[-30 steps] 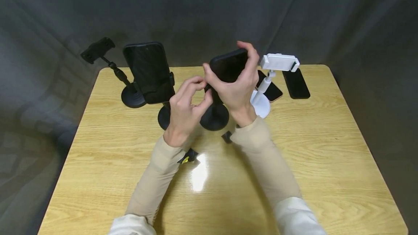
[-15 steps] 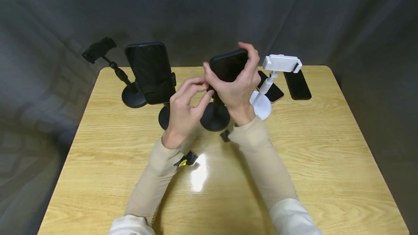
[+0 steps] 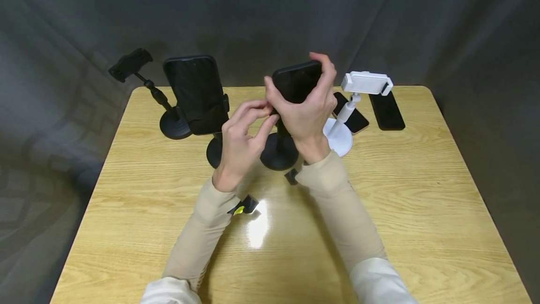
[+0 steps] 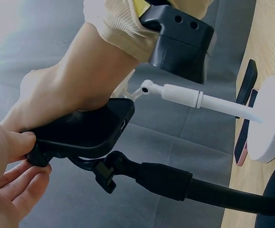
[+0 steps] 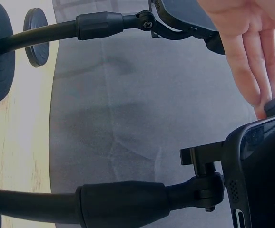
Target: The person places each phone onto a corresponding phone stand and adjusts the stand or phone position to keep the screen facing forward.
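Observation:
In the head view, my right hand [image 3: 310, 111] grips a black phone [image 3: 297, 81] by its edges, thumb on the left end and fingers over the right. The phone sits at the top of a black phone stand [image 3: 279, 151], tilted and lying sideways. My left hand [image 3: 242, 133] is at the phone's left end. Its thumb and fingers pinch the stand's clamp end [image 4: 40, 157], as the left wrist view shows. Beneath the phone, the stand's jointed neck [image 4: 163, 180] is visible. The clamp's far end is hidden behind my right hand.
Left of my hands, another stand holds an upright phone [image 3: 196, 95]; beyond it is a black stand [image 3: 131, 64] without a phone. To the right, a white stand [image 3: 367, 82] stands beside two phones lying flat, one a black phone [image 3: 386, 111]. Dark curtains surround the wooden table [image 3: 422, 210].
My left thumb has moved slightly up towards the index finger at the clamp. The right hand keeps its grip on the phone; the whole view has shifted a little.

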`<action>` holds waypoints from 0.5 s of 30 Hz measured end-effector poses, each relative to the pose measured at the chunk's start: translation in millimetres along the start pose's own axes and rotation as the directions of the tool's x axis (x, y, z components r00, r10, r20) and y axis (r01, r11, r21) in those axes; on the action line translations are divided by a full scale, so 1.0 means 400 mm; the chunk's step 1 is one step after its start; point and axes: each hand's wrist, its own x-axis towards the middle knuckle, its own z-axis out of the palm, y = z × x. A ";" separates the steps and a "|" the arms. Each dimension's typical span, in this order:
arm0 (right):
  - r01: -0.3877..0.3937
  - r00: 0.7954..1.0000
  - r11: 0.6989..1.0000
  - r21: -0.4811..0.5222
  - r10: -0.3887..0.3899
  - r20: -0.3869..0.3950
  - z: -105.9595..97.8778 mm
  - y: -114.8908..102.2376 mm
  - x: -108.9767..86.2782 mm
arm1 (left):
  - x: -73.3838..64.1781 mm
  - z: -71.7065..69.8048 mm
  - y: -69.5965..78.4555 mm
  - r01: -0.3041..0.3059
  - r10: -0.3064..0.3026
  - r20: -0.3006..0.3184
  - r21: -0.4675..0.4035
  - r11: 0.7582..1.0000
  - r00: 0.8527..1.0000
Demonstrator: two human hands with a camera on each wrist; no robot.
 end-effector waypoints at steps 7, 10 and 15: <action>-0.018 1.000 1.000 0.001 0.018 0.005 0.000 -0.009 -0.001 | -0.002 0.007 0.003 -0.005 0.006 -0.032 0.010 1.000 0.999; -0.038 0.999 0.999 -0.001 0.038 0.022 -0.002 -0.016 -0.001 | -0.002 0.009 0.004 -0.003 0.003 -0.049 0.012 1.000 0.999; -0.083 0.989 0.997 0.001 0.083 0.125 -0.021 -0.026 -0.002 | -0.008 0.014 0.003 -0.017 0.019 -0.081 0.028 0.999 0.997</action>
